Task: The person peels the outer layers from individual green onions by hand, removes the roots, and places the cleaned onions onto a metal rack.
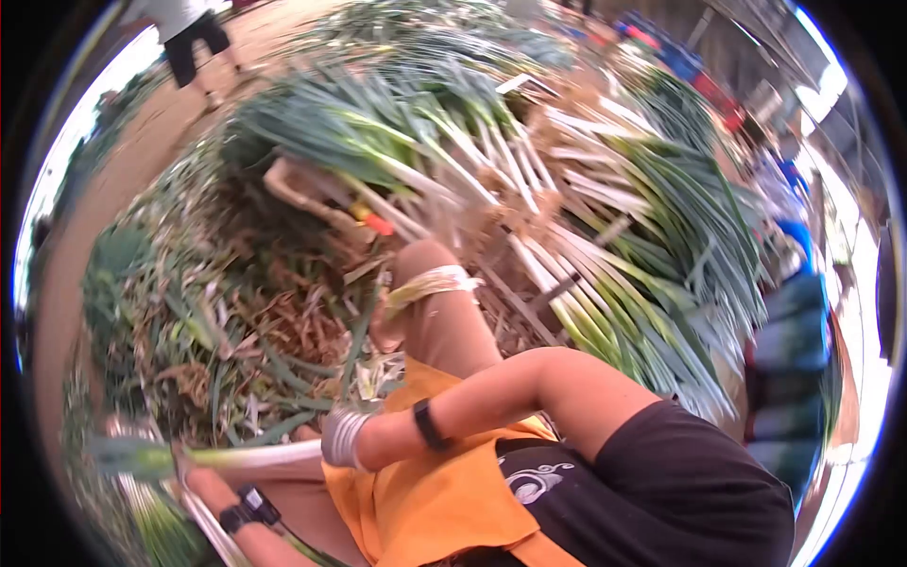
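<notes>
A single leek [255, 456] lies across my lap at the lower left, its green leaves to the left and its white shank to the right. My left hand [194, 476] is closed around it where the leaves meet the shank. At the white end is my right hand [344, 438], in a pale glove or wrap with a striped cuff; its fingers are mostly hidden, but it appears closed on the shank. A pale strip [435, 283] is wrapped round my raised knee. Other leeks [156, 515] lie below my left hand.
A big pile of leeks [406, 123] lies ahead, with more leeks [652, 203] fanned to the right. Leaf trimmings [255, 359] cover the ground at left. A wooden piece [307, 194] stands before my knee. Blue containers [789, 378] line the right. Another person [194, 47] stands far left.
</notes>
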Demonstrator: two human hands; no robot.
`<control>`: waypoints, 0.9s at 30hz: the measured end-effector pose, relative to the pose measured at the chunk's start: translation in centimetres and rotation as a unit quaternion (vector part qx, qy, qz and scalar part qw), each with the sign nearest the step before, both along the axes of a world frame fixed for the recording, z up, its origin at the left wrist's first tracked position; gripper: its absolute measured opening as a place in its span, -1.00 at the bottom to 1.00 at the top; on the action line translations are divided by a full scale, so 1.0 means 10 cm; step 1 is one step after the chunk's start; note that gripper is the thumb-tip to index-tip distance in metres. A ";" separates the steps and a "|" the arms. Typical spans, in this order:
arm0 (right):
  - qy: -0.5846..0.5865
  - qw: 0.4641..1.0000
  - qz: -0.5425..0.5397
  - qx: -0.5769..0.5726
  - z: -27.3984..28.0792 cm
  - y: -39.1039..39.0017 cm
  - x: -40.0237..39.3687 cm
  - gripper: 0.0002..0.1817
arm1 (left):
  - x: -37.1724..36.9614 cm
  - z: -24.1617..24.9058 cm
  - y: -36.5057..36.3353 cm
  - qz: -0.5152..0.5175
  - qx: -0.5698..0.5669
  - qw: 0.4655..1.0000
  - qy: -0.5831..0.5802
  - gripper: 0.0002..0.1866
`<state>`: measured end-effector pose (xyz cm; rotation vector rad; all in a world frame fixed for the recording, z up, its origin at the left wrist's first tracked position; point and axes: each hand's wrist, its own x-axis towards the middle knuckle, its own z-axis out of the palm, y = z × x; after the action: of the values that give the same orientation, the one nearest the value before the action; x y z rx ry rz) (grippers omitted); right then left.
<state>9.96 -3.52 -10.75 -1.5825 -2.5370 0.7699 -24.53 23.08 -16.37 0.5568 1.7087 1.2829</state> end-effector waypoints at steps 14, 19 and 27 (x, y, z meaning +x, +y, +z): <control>0.276 0.935 -0.011 -0.221 0.99 -0.86 1.68 -0.80 | 0.09 -0.20 -0.46 -0.082 0.013 0.980 -0.181 -0.50; -0.030 0.989 -0.142 -0.002 0.81 -0.19 1.76 -0.68 | 0.62 0.31 -0.86 -0.105 0.112 0.943 -0.294 -0.43; 0.518 0.734 -0.007 -0.440 0.09 -0.06 0.36 -0.39 | 1.69 1.45 -1.40 -0.239 0.349 0.808 -0.410 -0.41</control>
<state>13.54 -4.08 -9.81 -0.7313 -1.3138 2.2369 -7.68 9.03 -1.82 0.6507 0.3101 1.4408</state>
